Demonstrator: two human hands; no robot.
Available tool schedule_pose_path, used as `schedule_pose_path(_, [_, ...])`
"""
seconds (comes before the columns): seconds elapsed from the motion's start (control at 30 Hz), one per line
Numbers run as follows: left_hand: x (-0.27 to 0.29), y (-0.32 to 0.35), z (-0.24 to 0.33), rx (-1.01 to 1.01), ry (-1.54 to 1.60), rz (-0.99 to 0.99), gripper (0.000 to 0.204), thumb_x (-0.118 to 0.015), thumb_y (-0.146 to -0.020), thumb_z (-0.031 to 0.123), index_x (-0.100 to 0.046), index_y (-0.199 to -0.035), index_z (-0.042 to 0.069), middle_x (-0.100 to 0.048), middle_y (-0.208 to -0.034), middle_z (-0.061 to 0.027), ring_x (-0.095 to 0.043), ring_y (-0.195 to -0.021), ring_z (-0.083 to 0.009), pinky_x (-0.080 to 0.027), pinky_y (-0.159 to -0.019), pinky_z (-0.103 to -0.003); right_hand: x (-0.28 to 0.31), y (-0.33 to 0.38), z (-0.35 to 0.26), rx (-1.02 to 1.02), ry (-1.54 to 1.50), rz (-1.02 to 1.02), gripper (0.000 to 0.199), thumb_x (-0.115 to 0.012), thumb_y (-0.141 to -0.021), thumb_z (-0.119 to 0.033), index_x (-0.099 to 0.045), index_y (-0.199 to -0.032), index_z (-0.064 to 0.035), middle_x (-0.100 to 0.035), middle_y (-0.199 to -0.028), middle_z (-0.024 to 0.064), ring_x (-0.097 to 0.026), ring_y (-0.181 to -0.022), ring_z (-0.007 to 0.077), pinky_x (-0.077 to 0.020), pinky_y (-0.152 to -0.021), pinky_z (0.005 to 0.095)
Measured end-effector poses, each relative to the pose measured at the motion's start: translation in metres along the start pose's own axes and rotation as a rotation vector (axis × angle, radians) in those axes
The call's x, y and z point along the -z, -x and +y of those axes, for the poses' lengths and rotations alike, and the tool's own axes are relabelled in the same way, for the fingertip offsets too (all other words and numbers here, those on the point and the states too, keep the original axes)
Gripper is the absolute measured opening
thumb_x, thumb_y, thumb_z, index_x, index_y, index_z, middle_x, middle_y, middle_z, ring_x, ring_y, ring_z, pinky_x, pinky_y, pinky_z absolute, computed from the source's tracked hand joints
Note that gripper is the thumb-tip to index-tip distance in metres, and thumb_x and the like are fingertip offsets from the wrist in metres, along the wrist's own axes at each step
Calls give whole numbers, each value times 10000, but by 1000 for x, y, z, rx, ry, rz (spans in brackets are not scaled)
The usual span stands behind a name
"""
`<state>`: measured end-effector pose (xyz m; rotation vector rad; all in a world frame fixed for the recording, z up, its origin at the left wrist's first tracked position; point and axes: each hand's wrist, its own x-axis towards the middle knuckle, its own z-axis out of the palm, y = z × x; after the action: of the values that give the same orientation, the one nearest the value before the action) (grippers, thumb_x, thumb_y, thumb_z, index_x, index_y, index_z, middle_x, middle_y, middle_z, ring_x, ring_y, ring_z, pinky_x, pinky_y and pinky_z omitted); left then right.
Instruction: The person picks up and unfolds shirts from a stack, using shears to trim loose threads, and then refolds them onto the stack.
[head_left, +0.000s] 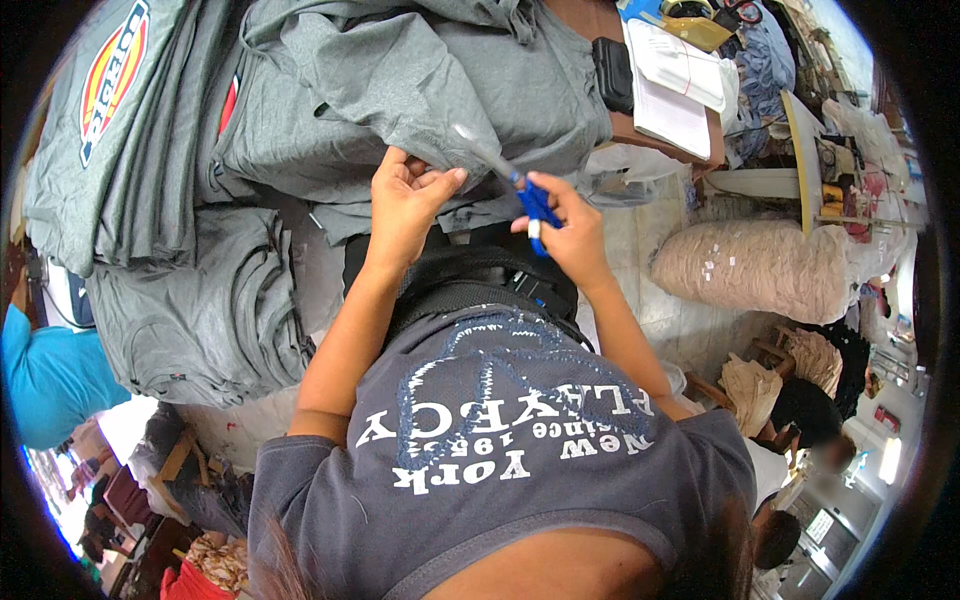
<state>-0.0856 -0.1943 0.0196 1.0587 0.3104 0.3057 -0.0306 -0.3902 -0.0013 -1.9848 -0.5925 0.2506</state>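
Workshop table, heaped grey shirts. Our left hand: fingers pinch shirt fabric just by blade tips. Our right hand: fingers clenched through blue snips handles. Snips' long axis diagonal, blades point up-left into fabric. Progress, we judge: trimming mid-way; folded stack at left looks done, heap ahead remains. Fabric roll, notebook right.

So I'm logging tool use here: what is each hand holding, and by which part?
The right hand holds blue-handled scissors by the handles. The left hand pinches a fold of the grey shirt in its fingers.
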Motion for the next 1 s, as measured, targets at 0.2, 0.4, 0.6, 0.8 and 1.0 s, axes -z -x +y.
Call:
schedule_pose_path(0.2, [21,5,-14,109,-91,-7,408,-636,-727,-43,-465,-1097,-36,-559,-1052,-122,-565,-948,-171,-449,-806,-258,31,-57,-10,-10,120,377,493,-734,-679,-102,-516,-1121,-98,-578,-869,58,-566,-765,130,-471,-675,267])
schedule_pose_path(0.4, [38,12,-17,321,57,69,432,-608,-766,-12,-387,-1134,-52,-545,-1031,-142,-555,-977,-192,-441,-857,-280,58,-124,-15,230,264,465,387,-600,-755,-102,-495,-1123,-44,-593,-840,91,-573,-742,169,-449,-678,281])
schedule_pose_path(0.6, [44,1,-9,155,367,148,266,-600,-803,64,-453,-1022,30,-566,-973,-90,-568,-937,-188,-452,-842,-318,65,-149,-14,-8,843,454,220,-503,-752,-146,-551,-925,-19,-620,-809,224,-602,-786,388,-481,-701,444])
schedule_pose_path(0.8, [24,-13,7,210,473,67,205,-604,-806,100,-492,-977,106,-587,-871,-8,-576,-776,-120,-455,-755,-289,51,-173,-40,-227,1164,143,220,-519,-742,-140,-616,-915,-46,-637,-844,169,-613,-831,344,-494,-692,432])
schedule_pose_path(1.0, [3,-29,15,-53,165,62,241,-600,-805,98,-535,-1034,63,-565,-865,23,-511,-787,-58,-402,-733,-220,30,-118,-100,372,382,-193,588,-708,-650,-366,-520,-1138,-98,-556,-1004,139,-522,-973,318,-411,-856,369])
